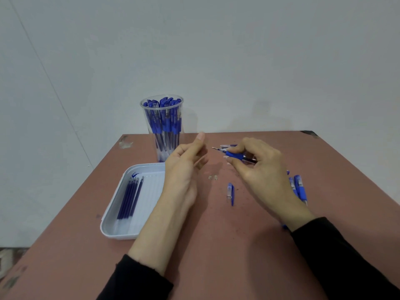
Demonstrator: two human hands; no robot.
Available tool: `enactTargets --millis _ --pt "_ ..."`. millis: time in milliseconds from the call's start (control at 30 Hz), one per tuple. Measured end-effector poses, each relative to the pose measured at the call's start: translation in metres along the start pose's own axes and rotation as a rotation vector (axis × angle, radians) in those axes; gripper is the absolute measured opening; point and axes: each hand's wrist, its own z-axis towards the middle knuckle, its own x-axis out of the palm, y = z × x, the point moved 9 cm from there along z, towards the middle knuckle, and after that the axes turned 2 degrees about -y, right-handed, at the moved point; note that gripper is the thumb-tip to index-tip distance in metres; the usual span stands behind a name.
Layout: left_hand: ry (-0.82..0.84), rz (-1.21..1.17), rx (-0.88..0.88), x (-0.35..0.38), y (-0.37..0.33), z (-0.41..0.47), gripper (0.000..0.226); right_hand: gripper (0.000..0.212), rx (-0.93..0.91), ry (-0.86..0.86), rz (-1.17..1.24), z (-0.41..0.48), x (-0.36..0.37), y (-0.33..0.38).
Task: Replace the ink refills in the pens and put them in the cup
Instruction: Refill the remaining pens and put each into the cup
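Clearly the cup (159, 154) is nearly full. Right of it, the right hand (262, 167) pinches an uncapped pen (234, 155); the left hand (184, 165) is empty, fingers loose. Perhaps three loose pens (299, 187) wait farther right.

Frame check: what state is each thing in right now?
Cup: upright, packed with pens.
Tray: holds a few refills at its left side.
Pen: uncapped, gripped by right hand, tip pointing left.
Cap: off, lying on the table.
Left hand: open, empty.
Loose pens: lying behind the right hand.
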Motion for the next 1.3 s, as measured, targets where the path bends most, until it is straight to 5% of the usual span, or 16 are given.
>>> enactTargets --millis 100,300,467,700,1067,1300 --pt "-0.001 0.113 0.086 -0.003 -0.008 0.0 0.018 0.008 0.057 -0.014 -0.011 -0.001 -0.002 -0.007" --pt "0.098 0.836 0.424 0.012 -0.019 -0.008 0.006 0.008 0.198 -0.045 0.022 0.001 -0.009 -0.021" --pt "0.184 1.24 0.485 0.022 -0.001 -0.012 0.013 0.009 0.224 -0.037 0.009 0.0 -0.008 -0.023" --pt "0.223 1.436 0.44 0.019 0.017 -0.012 0.009 0.011 0.242 -0.026 0.004 0.0 -0.008 -0.022" --pt "0.223 1.427 0.421 0.017 0.015 -0.008 0.029 0.011 0.257 0.006 0.019 0.0 -0.005 -0.022" --pt "0.26 0.604 0.19 0.024 -0.004 -0.013 0.014 0.01 0.287 0.104 0.211 -0.002 0.005 -0.015"
